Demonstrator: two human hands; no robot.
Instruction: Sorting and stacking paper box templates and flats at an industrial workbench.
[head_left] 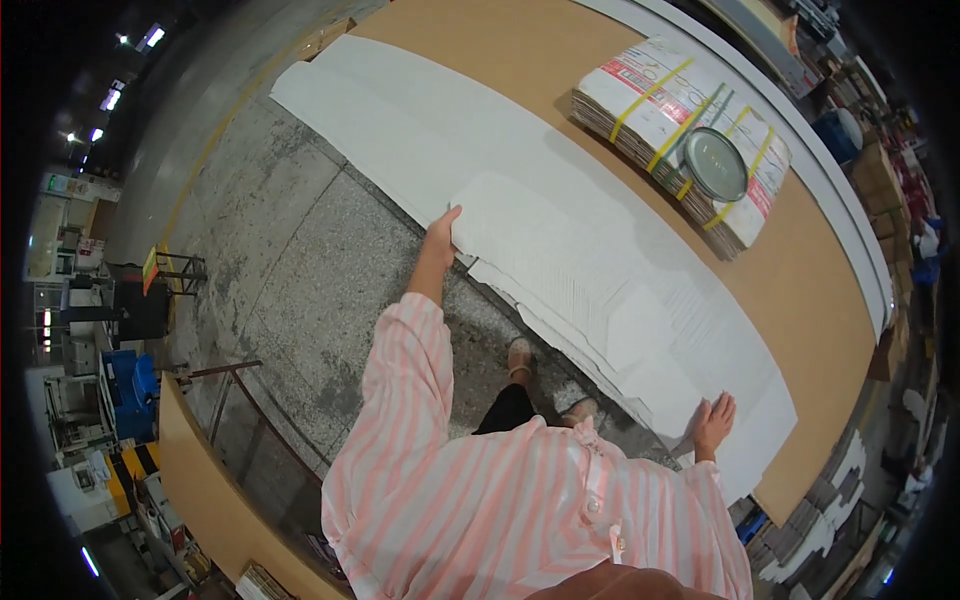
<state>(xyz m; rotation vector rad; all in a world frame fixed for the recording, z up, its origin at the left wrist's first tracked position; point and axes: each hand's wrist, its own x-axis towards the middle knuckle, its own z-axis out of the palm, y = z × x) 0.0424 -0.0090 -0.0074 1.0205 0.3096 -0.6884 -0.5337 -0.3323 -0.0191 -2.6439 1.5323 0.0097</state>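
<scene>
My R hand (713, 426) lay flat on white sheets (560, 215), fingers slightly apart. L hand (438, 243) was at their near edge, fingers partly hidden, couldn't tell grip. Sheets lay along brown tabletop (805, 290); beyond, yellow-strapped cardboard bundle (660, 108) w/ round greenish dish (716, 165) on top.

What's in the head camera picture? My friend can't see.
Someone's left hand touches the edge of long white sheets on a brown board; the right hand lies on them. Beyond, a round greenish thing rests on a yellow-strapped stack.
</scene>
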